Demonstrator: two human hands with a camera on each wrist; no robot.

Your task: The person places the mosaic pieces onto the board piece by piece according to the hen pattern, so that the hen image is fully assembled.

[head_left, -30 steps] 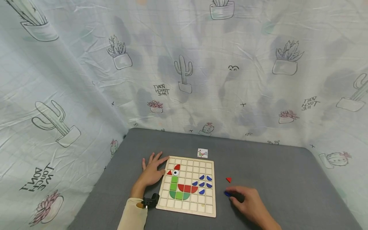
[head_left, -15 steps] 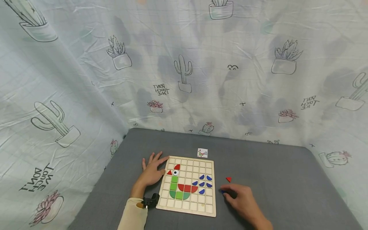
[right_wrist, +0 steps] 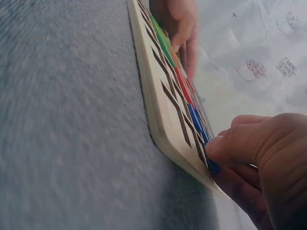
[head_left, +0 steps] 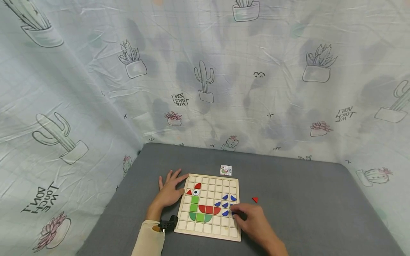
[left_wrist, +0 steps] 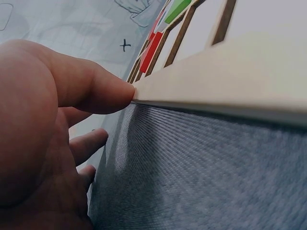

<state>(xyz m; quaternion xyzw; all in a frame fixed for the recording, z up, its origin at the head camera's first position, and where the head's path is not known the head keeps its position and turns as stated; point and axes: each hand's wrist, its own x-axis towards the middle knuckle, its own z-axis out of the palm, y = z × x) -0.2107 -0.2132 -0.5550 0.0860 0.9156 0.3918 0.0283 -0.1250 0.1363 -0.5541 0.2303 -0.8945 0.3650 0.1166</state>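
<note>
A wooden grid board [head_left: 192,230] lies on the table, with coloured pieces in its cells. My left hand [head_left: 168,192] spreads its fingers at the board's left side, thumb and forefinger touching the edge. Over the right edge, my right hand [head_left: 253,219] pinches a blue piece [right_wrist: 212,166] between thumb and fingers, low at a cell; fingertips mostly hide it. Several blue leaf-shaped pieces [head_left: 225,205] sit just left of those fingertips. Red pieces [head_left: 209,209], green pieces [head_left: 200,217] and a round eye piece [head_left: 196,192] fill cells further left.
A loose red triangle [head_left: 255,200] lies on the grey table [head_left: 304,206], right of the board. Behind the board is a small card [head_left: 225,170] printed with a coloured grid picture. A cactus-print curtain [head_left: 234,89] closes off the back and sides.
My right hand has moved left from the bare table to the board's right edge, carrying the blue piece. The left hand has stayed at the board's left side.
</note>
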